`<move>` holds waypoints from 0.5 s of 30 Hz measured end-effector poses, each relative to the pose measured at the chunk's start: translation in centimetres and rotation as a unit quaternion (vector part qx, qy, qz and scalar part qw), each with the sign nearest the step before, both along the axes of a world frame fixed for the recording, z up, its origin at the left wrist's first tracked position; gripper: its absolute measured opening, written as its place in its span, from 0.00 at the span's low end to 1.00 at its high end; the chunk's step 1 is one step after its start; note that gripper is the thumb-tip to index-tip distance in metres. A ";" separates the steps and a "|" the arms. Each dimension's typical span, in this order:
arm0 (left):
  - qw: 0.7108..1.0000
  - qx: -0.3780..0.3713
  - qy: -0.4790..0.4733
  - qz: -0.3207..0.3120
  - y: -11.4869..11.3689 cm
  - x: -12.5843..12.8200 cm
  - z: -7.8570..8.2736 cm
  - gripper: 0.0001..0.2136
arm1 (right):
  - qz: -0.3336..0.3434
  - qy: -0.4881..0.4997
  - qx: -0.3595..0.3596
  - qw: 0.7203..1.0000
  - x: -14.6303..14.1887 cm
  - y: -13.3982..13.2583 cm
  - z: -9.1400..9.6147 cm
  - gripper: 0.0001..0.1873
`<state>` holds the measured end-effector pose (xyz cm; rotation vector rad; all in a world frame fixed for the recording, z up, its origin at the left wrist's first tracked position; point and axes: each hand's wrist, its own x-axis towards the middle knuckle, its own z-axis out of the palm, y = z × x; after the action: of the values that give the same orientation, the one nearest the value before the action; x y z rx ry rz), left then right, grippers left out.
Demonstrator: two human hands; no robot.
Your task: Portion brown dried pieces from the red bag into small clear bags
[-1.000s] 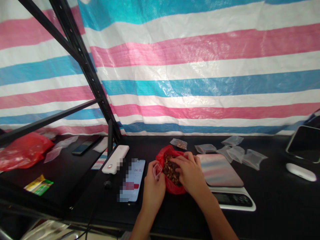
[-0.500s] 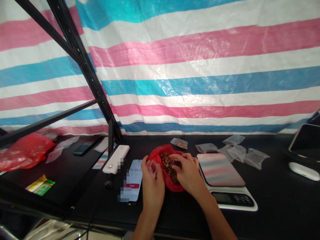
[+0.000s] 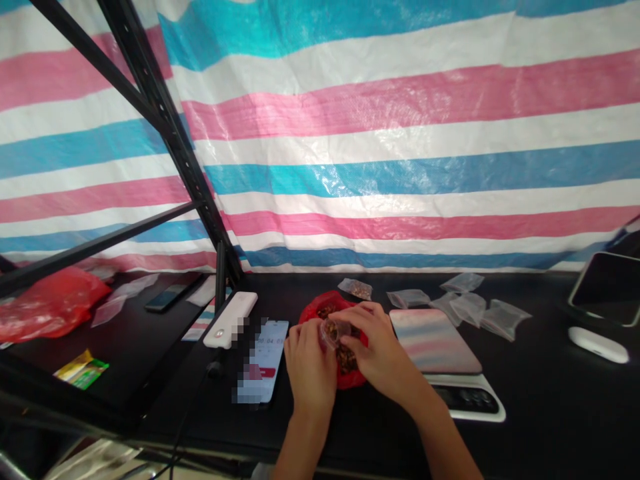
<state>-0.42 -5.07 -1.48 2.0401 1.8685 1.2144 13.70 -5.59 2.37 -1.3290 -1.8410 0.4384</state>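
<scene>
My left hand (image 3: pixel 311 363) is closed on a small clear zip bag (image 3: pixel 325 339), whose mouth is held over a red plastic bag (image 3: pixel 316 308). Between the fingers of my right hand (image 3: pixel 377 347) is a small clear cup (image 3: pixel 342 327), tilted toward the zip bag's mouth. Brown dried pieces (image 3: pixel 331 329) show where cup and zip bag meet; I cannot tell which of the two they lie in. More of these pieces fill the open red bag beneath both hands. My fingers hide part of the cup and of the red bag.
Right of my hands stands a digital scale (image 3: pixel 435 340). Behind it lie several small clear bags (image 3: pixel 469 309) and one filled bag (image 3: pixel 356 288). A phone with a timer (image 3: pixel 270 353) and a white power bank (image 3: pixel 233 319) are at left. A white case (image 3: pixel 599 345) lies far right.
My right hand has lifted the clear cup out of the red bag and moved left to the zip bag. My left hand has shifted slightly right, over the red bag.
</scene>
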 end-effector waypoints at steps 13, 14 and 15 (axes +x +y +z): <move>0.997 0.064 0.017 0.032 -0.1 1.1 -0.6 0.12 | 0.059 -0.026 0.151 0.986 0.1 0.4 -0.1 0.28; 0.997 0.070 0.013 0.035 -0.1 1.1 -0.6 0.12 | 0.062 -0.012 0.148 0.987 0.1 0.4 -0.2 0.28; 0.997 0.074 0.008 0.037 -0.1 1.1 -0.6 0.13 | 0.064 0.005 0.142 0.988 0.1 0.5 -0.2 0.27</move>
<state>0.67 -5.21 -2.07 2.0756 1.9302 1.3995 13.75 -5.13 2.18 -1.0196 -1.9052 0.2362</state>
